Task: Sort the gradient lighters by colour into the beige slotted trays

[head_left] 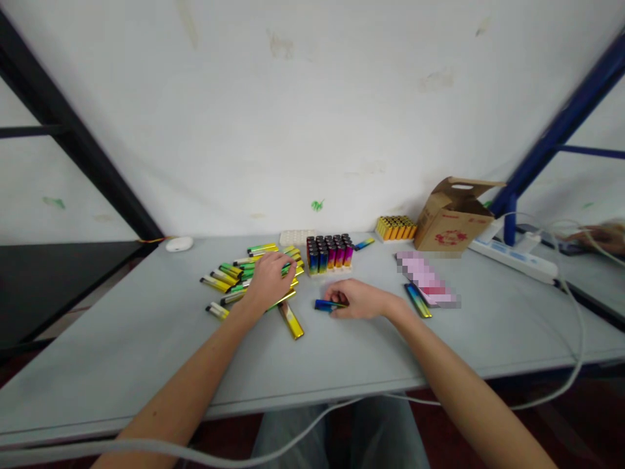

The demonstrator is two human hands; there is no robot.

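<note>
Blue metallic lighter point(325, 306) lies roughly horizontal, center of frame, its far end pinched in the right hand point(360, 299). Left of it, a loose pile of green-and-gold lighters point(229, 273) lies crisscrossed, flat on the tabletop, black tips and white-capped ends pointing different ways, left hand point(268, 281) resting on top. 1 gold lighter point(291, 320) sits at the pile's lower right edge, angled toward the bottom of the frame. Exact pile count hidden.

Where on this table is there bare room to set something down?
Bare grey tabletop lies left of the gold-and-green lighters, and in front of the right hand, up to the table's front edge. It's crowded under the left hand, around the upright lighter rack.
</note>
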